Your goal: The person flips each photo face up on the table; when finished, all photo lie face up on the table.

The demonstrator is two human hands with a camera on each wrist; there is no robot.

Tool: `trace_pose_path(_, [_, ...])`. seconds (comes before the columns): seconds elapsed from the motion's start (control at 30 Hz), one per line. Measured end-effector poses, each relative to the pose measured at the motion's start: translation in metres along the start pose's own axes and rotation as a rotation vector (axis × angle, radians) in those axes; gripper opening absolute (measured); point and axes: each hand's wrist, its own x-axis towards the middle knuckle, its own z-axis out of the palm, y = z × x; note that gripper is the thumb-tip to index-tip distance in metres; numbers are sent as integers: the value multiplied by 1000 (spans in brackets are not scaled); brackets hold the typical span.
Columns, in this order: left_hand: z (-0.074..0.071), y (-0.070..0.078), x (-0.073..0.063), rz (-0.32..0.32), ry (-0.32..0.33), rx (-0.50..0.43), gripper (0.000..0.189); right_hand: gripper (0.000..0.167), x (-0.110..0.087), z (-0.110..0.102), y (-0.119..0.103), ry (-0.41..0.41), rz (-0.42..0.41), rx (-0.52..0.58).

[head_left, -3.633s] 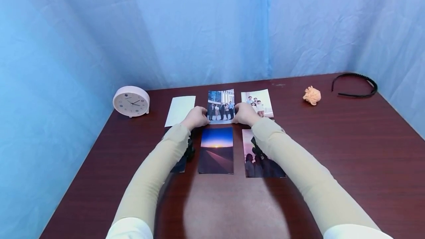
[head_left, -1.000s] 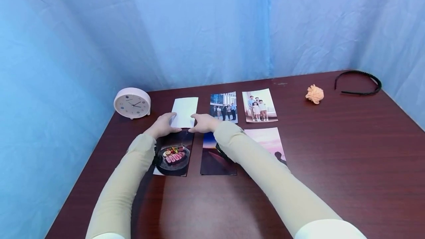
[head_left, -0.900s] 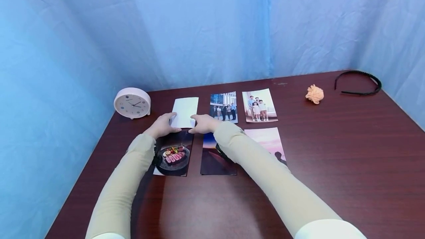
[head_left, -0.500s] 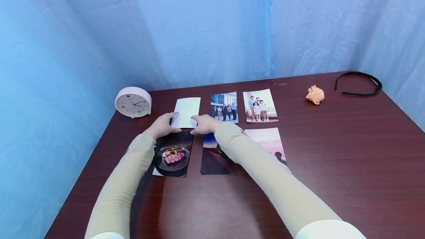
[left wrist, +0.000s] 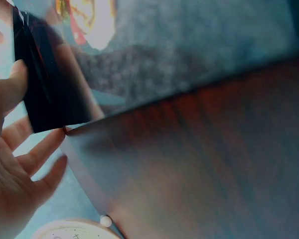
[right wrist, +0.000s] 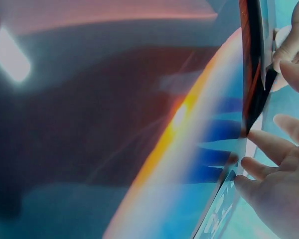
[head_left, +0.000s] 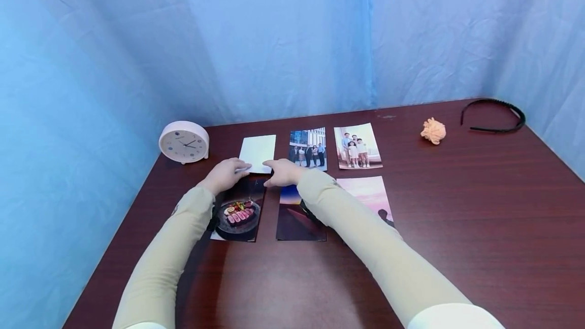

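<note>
A white card (head_left: pixel 258 149) lies at the back left of the photos in the head view. My left hand (head_left: pixel 224 174) is at its lower left corner, fingers extended toward the card. On the opposite side, my right hand (head_left: pixel 284 171) has its forefinger at the lower right edge and its thumb apart below it. Just below the card is a steak photo (head_left: pixel 237 222), partly under my left wrist. A sunset photo (head_left: pixel 297 227) lies under my right wrist. In the wrist views, the fingers of the left hand (left wrist: pixel 15 174) and right hand (right wrist: pixel 279 184) look spread.
Beside the white card lie an office-group photo (head_left: pixel 306 149) and a family photo (head_left: pixel 356 146). My right forearm covers much of a pink-sky photo (head_left: pixel 361 189). A round clock (head_left: pixel 183 141) stands at left; a peach crinkled ball (head_left: pixel 433 131) and black headband (head_left: pixel 521 116) lie at right.
Both hands have come left from the office-group photo to the white card. Over the last second, the card has shifted slightly right and away, and the left fingers have moved onto its corner.
</note>
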Motion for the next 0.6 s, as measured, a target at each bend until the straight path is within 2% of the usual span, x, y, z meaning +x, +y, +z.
trace_pose_path(0.2, [2, -2, 1, -17, 83, -26, 30, 60, -3, 0, 1, 82, -16, 38])
trace_pose_path(0.37, [0, -2, -6, -21, 138, -36, 27, 49, -4, -1, 4, 170, -54, 57])
trace_pose_path(0.6, [-7, 0, -19, 16, 335, -76, 26, 27, -4, -5, 8, 321, -148, 79])
